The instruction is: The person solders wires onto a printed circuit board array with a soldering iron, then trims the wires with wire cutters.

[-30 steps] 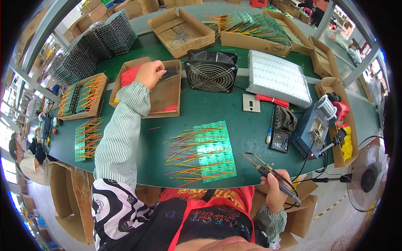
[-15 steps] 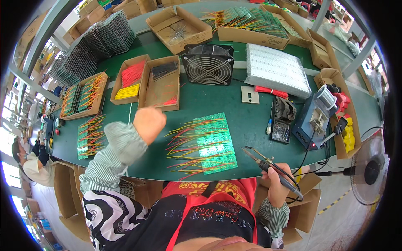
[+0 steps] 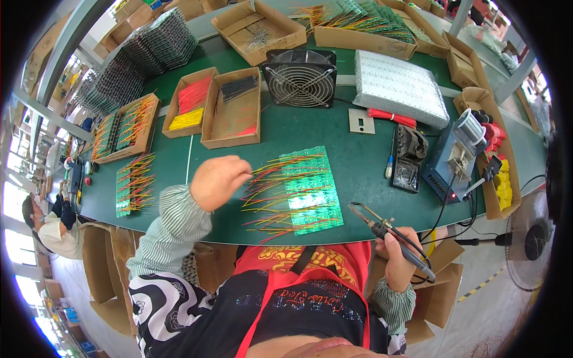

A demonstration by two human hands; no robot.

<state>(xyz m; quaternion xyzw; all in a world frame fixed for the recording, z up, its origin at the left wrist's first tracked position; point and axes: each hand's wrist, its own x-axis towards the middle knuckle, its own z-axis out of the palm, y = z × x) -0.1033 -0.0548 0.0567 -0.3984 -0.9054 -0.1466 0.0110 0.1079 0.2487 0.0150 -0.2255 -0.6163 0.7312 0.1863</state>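
**Two hands at work on a wired green board**

Several finished-looking boards with wire tails [image 3: 134, 182] are laid at the far left of the green table [image 3: 358, 161], beside a cardboard tray of more boards [image 3: 122, 128]. Further right, two open boxes are set side by side: one with red and yellow wires [image 3: 188, 104], one with dark wires [image 3: 236, 107]. The left hand [image 3: 218, 179] is closed, fingers pinched over the left ends of the wires on the green circuit board [image 3: 310, 188]; whether a loose wire is gripped cannot be told. The board lies near the table's front edge, in the middle, and is already fringed with many red, yellow and green wires along its left side. How many places are left cannot be made out. A black fan [image 3: 299, 76] is stood behind it. At the right, a soldering iron [image 3: 388, 232] is gripped in the right hand [image 3: 400, 259], its tip held just off the board's near right corner. A blue soldering station [image 3: 456, 161] is placed further right.
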